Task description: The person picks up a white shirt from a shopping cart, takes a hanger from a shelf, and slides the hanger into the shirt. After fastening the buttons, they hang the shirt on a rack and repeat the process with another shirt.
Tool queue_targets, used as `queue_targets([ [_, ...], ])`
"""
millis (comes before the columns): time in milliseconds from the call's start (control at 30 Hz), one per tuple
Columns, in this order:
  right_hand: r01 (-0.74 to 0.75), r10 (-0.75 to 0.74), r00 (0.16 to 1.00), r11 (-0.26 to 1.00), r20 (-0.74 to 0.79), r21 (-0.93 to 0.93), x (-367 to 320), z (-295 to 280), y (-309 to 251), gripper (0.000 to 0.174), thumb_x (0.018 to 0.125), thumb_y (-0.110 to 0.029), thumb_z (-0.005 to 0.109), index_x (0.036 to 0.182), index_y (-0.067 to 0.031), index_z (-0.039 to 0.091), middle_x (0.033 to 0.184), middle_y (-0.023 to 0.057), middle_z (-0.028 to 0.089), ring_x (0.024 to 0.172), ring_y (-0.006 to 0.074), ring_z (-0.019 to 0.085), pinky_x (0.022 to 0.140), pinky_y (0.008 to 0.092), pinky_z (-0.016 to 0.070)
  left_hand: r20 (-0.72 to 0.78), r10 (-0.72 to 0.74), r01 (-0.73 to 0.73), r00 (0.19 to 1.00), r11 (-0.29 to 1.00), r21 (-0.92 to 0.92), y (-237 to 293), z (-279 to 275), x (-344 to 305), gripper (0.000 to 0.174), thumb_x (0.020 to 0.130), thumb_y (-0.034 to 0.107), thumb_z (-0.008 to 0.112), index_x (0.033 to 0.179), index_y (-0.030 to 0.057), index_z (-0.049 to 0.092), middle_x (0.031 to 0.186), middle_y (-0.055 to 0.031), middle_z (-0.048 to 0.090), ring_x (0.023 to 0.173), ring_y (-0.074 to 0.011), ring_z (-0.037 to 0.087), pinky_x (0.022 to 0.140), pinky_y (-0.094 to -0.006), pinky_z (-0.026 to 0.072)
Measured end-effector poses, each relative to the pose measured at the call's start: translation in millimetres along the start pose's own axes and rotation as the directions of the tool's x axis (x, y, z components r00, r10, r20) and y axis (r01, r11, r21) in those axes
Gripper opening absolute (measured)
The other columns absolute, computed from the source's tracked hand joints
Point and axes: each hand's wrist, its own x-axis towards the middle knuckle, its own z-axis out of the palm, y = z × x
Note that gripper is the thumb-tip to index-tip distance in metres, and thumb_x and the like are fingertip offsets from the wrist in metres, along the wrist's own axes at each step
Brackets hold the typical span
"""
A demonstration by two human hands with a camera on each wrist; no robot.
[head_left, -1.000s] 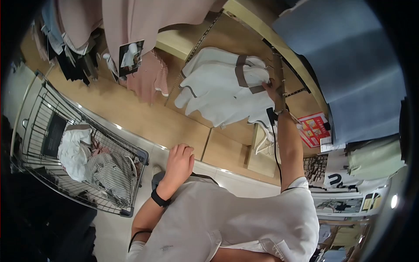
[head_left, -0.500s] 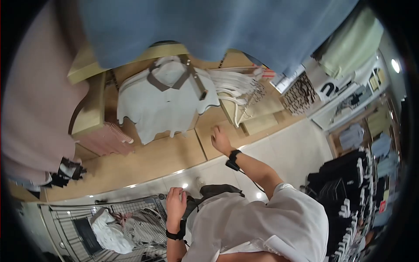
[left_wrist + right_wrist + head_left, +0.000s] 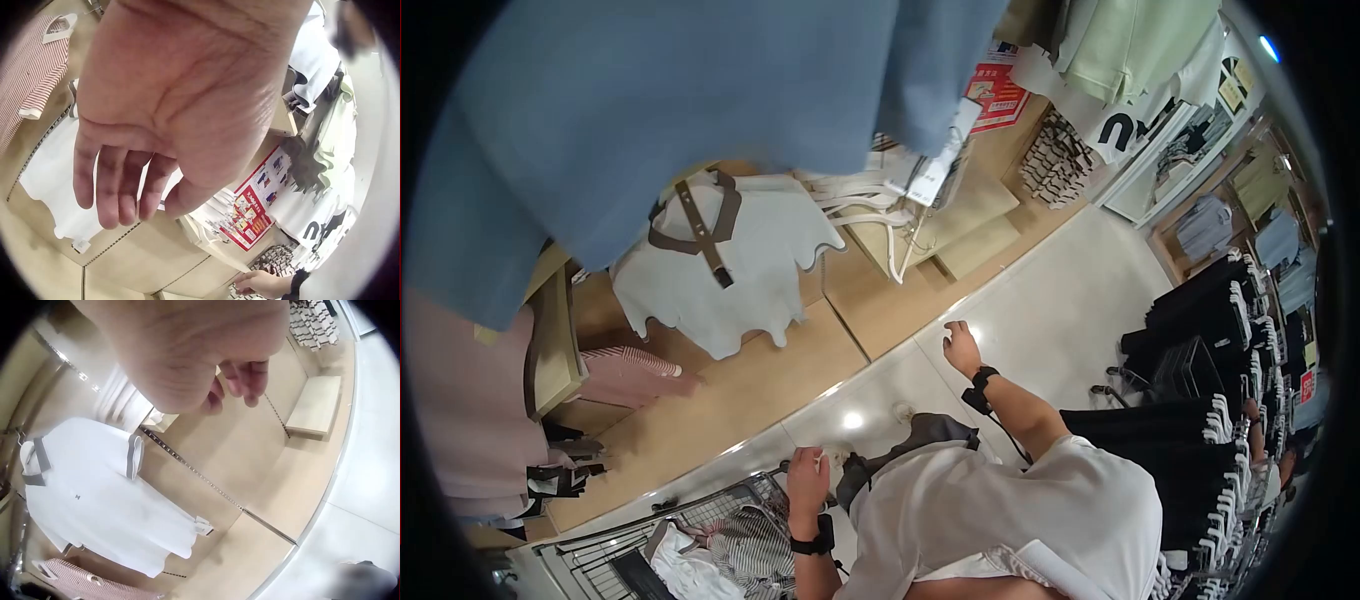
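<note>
My left hand (image 3: 808, 484) is relaxed, fingers slightly bent, holding nothing; my right hand (image 3: 962, 350) is empty too, fingers loosely curled. The white polo shirt (image 3: 762, 255) hangs ahead and left of both, touching neither. A cart (image 3: 590, 570) stands left of my left hand.

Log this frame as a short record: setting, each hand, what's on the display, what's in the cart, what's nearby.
setting: clothes shop, wall display
left hand: open, empty, beside the cart in the head view
right hand: empty, fingers loosely curled
display: white polo with brown collar, hanging; white hangers to its right
cart contents: white garment, striped garment
nearby: blue garment overhead, red sign, black garments on the right
</note>
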Motion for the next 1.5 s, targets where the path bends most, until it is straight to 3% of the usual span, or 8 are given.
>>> queue_targets([
  [700, 0.421, -0.409, 0.904, 0.789, -0.129, 0.447, 211.0, -81.3, 90.0, 0.019, 0.088, 0.003, 0.051, 0.105, -0.0004, 0.058, 0.1, 0.0192, 0.059, 0.087, 0.0355, 0.06, 0.076, 0.0385, 0.0492, -0.229, -0.535, 0.463, 0.813, 0.833, -0.302, 179.5, 183.7, 26.3, 0.017, 0.088, 0.012, 0.065, 0.099, -0.0013, 0.064, 0.095, -0.0154, 0.064, 0.078, -0.0251, 0.066, 0.069, -0.0315, 0.0526],
  [1000, 0.849, -0.816, 0.512, 0.528, -0.268, 0.015, 389.6, -183.4, -50.1, 0.054, 0.076, 0.006, 0.054, 0.129, -0.0029, 0.05, 0.124, 0.0208, 0.053, 0.119, 0.0389, 0.048, 0.101, 0.0443, 0.0412, -0.266, -0.701, 0.574, 0.661, 0.702, -0.422, 194.4, 208.7, -6.5, 0.016, 0.091, 0.013, 0.063, 0.096, -0.0013, 0.066, 0.085, -0.0061, 0.067, 0.076, -0.013, 0.062, 0.07, -0.0263, 0.0493],
  [1200, 0.987, -0.94, 0.153, 0.157, 0.305, -0.01, 444.1, -171.0, -84.8, 0.066, 0.075, 0.009, 0.05, 0.139, -0.005, 0.041, 0.14, 0.0183, 0.046, 0.132, 0.0342, 0.041, 0.111, 0.0397, 0.0332, -0.318, -0.739, 0.56, 0.595, 0.664, -0.496, 211.1, 216.3, -14.0, 0.021, 0.09, 0.018, 0.064, 0.098, -0.0016, 0.065, 0.086, -0.0115, 0.069, 0.077, -0.0192, 0.066, 0.071, -0.0308, 0.0519],
  [1267, 0.857, -0.929, 0.263, 0.349, 0.259, 0.38, 431.6, -169.6, -101.0, 0.04, 0.097, -0.02, 0.042, 0.134, -0.005, 0.052, 0.135, 0.0144, 0.055, 0.126, 0.0278, 0.048, 0.109, 0.0339, 0.0323, -0.375, -0.751, 0.577, 0.543, 0.658, -0.484, 208.7, 223.0, -20.7, 0.022, 0.089, 0.018, 0.064, 0.098, -0.0012, 0.066, 0.087, -0.0129, 0.069, 0.078, -0.0213, 0.066, 0.072, -0.0319, 0.0521],
  [1300, 0.347, -0.755, 0.484, 0.63, 0.442, 0.695, 414.7, -176.2, -116.1, 0.04, 0.097, -0.022, 0.044, 0.131, -0.0049, 0.056, 0.132, 0.014, 0.057, 0.12, 0.0271, 0.052, 0.106, 0.0324, 0.034, -0.382, -0.74, 0.606, 0.553, 0.672, -0.425, 208.6, 224.2, -27.5, 0.022, 0.088, 0.019, 0.065, 0.097, -0.0008, 0.066, 0.088, -0.0144, 0.069, 0.08, -0.0234, 0.067, 0.073, -0.033, 0.0523],
  [1333, 0.375, -0.805, 0.46, 0.558, 0.374, 0.741, 417.1, -169.8, -120.8, 0.04, 0.097, -0.022, 0.045, 0.13, -0.0024, 0.055, 0.134, 0.0143, 0.056, 0.117, 0.0255, 0.054, 0.102, 0.0311, 0.0358, -0.416, -0.773, 0.613, 0.479, 0.634, -0.472, 213.1, 222.8, -30.9, 0.022, 0.088, 0.019, 0.065, 0.097, -0.0008, 0.066, 0.088, -0.0144, 0.069, 0.08, -0.0234, 0.067, 0.073, -0.033, 0.0523],
  [1433, 0.958, -0.935, 0.206, 0.253, 0.287, 0.136, 470.1, -150.3, -95.0, 0.038, 0.079, 0.003, 0.05, 0.116, 0.0026, 0.059, 0.114, 0.0228, 0.061, 0.109, 0.0379, 0.055, 0.094, 0.041, 0.0439, -0.397, -0.78, 0.603, 0.484, 0.626, -0.494, 221.2, 218.8, -38.4, 0.021, 0.089, 0.02, 0.064, 0.098, 0.0008, 0.067, 0.086, -0.0117, 0.069, 0.078, -0.021, 0.065, 0.071, -0.033, 0.0513],
  [1500, 0.981, -0.931, 0.181, 0.194, 0.318, 0.011, 485.4, -143.0, -92.2, 0.039, 0.076, 0.006, 0.049, 0.113, 0.0031, 0.059, 0.11, 0.0234, 0.061, 0.107, 0.0408, 0.054, 0.093, 0.0434, 0.0443, -0.389, -0.788, 0.599, 0.477, 0.615, -0.512, 223.3, 218.6, -40.0, 0.022, 0.089, 0.021, 0.064, 0.098, 0.0005, 0.067, 0.087, -0.0119, 0.069, 0.079, -0.0208, 0.065, 0.071, -0.0332, 0.0513],
])
